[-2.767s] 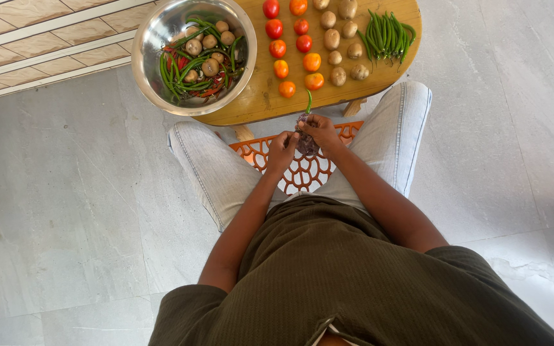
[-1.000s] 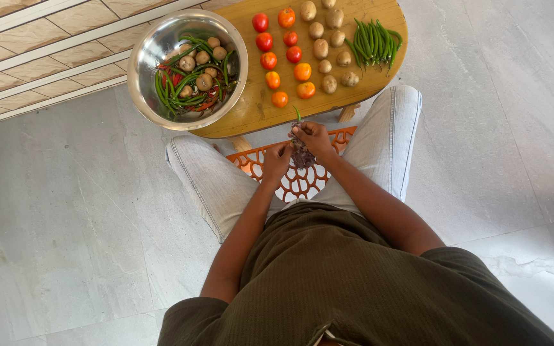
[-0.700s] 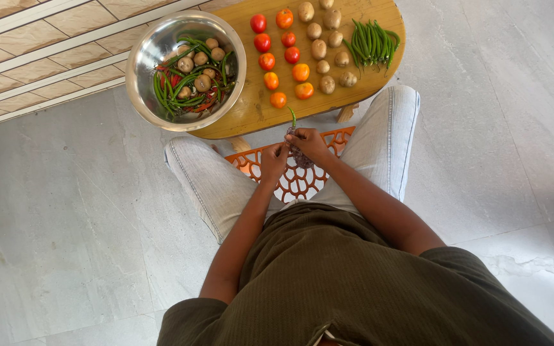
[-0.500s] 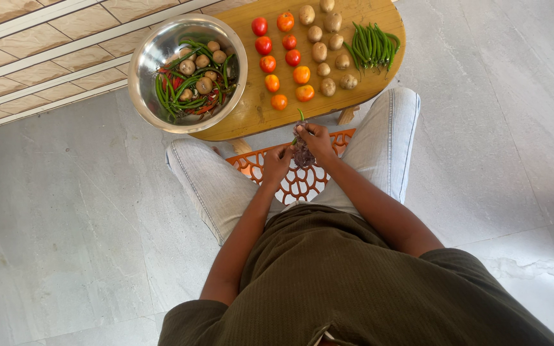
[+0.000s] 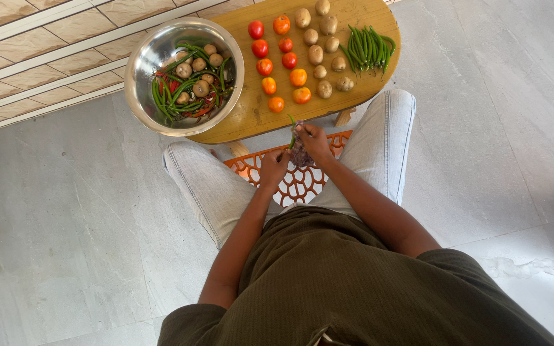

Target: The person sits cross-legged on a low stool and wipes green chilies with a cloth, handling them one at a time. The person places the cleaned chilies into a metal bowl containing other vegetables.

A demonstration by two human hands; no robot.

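Observation:
My right hand (image 5: 316, 139) grips a small purple cloth (image 5: 301, 154) just below the table's near edge. A thin green bean (image 5: 292, 127) sticks up beside its fingers. My left hand (image 5: 273, 167) is closed, its fingertips at the bean's lower end next to the cloth. Both hands hover over an orange lattice stool (image 5: 296, 182) between my knees.
A low wooden table (image 5: 245, 115) carries a steel bowl (image 5: 142, 83) of green beans, potatoes and red pieces. On the table lie rows of tomatoes (image 5: 265, 66), small potatoes (image 5: 316, 54) and a bunch of green beans (image 5: 367, 48). Grey tile floor surrounds me.
The hands stay together on cloth and bean, with small shifts of the fingers. The view has drifted a little, so the table sits slightly more to the left.

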